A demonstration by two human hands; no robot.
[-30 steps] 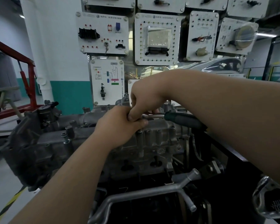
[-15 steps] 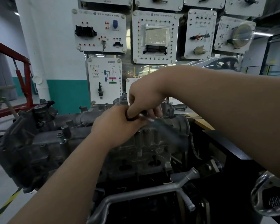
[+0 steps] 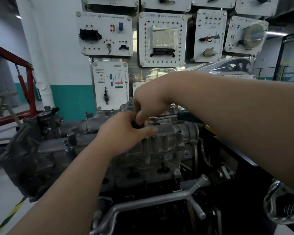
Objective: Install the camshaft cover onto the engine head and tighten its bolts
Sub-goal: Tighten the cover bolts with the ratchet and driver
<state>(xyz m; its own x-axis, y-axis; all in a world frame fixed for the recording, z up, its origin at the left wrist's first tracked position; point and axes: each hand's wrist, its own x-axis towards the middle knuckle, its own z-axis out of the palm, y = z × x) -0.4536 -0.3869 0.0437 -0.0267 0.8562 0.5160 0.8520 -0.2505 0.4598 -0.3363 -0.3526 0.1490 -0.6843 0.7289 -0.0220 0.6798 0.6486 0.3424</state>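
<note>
Sitting on top of the engine head [image 3: 153, 160], the camshaft cover [image 3: 173, 133] is in place, its row of bolt bosses along the near edge. Both hands meet over its upper middle. The left hand [image 3: 124, 131] lies curled on the cover with the thumb stretched toward the right. The right hand [image 3: 148, 104] comes down from above, its fingers pinched together at the head of a ratchet wrench [image 3: 166, 117]; the bolt under them is hidden. The wrench's dark handle [image 3: 187, 116] points right, lying roughly level along the cover's far edge. Half a second ago that handle was a blur angled down toward the viewer, and a second ago it lay much as it does now, so it has swung out and back: one ratchet stroke, by my judgement, and tightening is under way rather than finished. The engine sits on a dark stand [image 3: 227, 150], with a bent metal pipe [image 3: 143, 202] across the front. Behind stands a wall of white training panels [image 3: 162, 39]; a red frame [image 3: 26, 78] stands at the left.
</note>
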